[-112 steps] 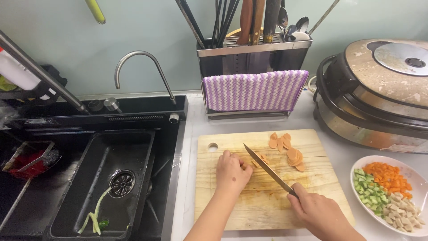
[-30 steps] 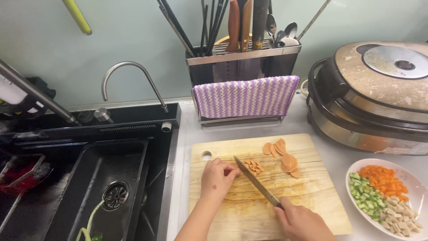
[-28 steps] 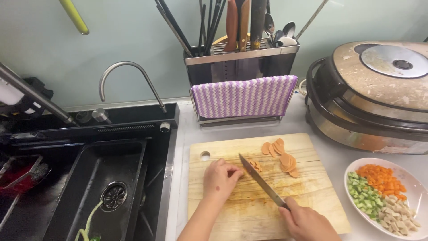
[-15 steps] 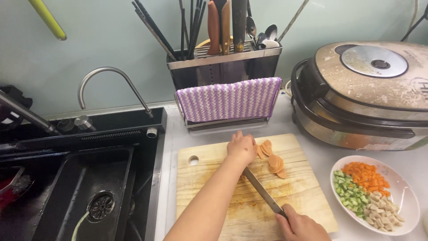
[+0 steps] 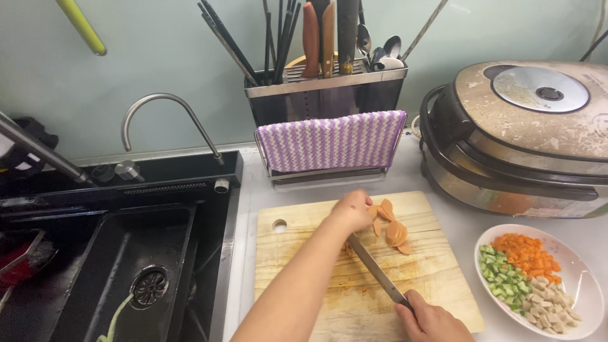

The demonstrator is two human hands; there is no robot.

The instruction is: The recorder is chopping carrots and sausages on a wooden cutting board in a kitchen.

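The left hand (image 5: pixel 352 208) reaches across the wooden cutting board (image 5: pixel 297 253) with fingers curled together over the orange slices (image 5: pixel 392 228) at the board's far edge; whether it grips one cannot be told. The right hand (image 5: pixel 432 320) is clamped on the handle of a knife (image 5: pixel 373 269), whose blade lies slanted across the board, tip near the left hand. The board rests on the pale table (image 5: pixel 456 228), just beside a black sink (image 5: pixel 126 253) with a curved steel faucet (image 5: pixel 166 114). To the right, a white oval plate (image 5: pixel 579 278) holds 3 heaps: orange, green and beige cubes. Behind stand a utensil rack (image 5: pixel 326 95) draped with a purple-and-white cloth (image 5: pixel 329 140) and a worn round cooker (image 5: pixel 525 126).
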